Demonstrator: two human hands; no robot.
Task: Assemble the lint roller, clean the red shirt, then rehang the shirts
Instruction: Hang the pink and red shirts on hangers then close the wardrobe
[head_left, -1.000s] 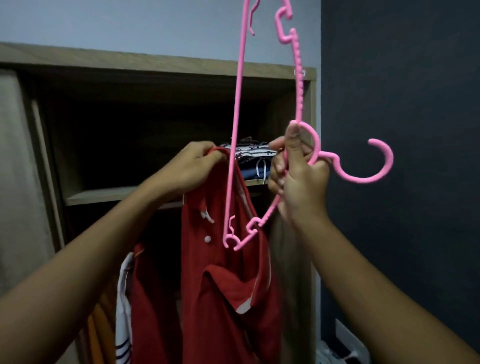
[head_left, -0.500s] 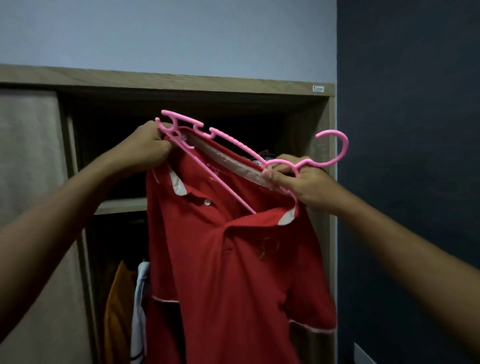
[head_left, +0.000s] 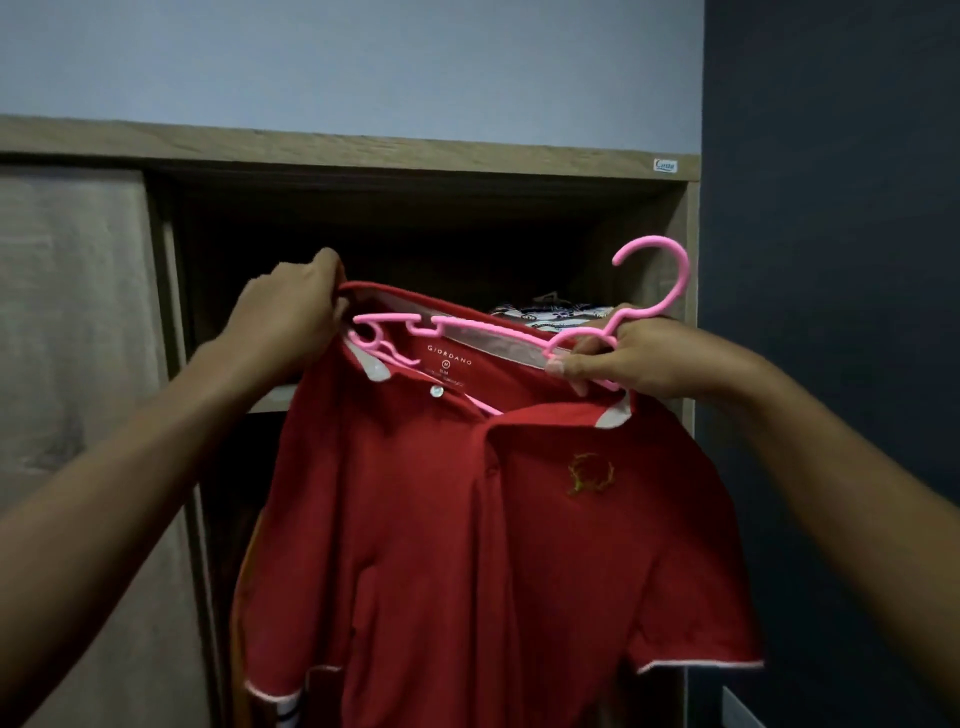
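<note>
Red polo shirt (head_left: 467, 545) hangs in front of the open wooden wardrobe (head_left: 363, 153), hiding most of the lower compartment and much of the shelf (head_left: 271, 403). Folded patterned cloth (head_left: 558, 313) peeps over the collar on the far side. A beige fabric panel (head_left: 67, 322) stands to the left and a dark wall (head_left: 831, 260) to the right. The left hand (head_left: 291, 306) pinches the left end of the collar. The right hand (head_left: 641, 358) grips the pink hanger (head_left: 667, 293) just below its hook, together with the collar's right side. Half a second ago the hanger's left tip stuck out at the left hand; now it lies inside the neck opening, and the hook stands more upright.
</note>
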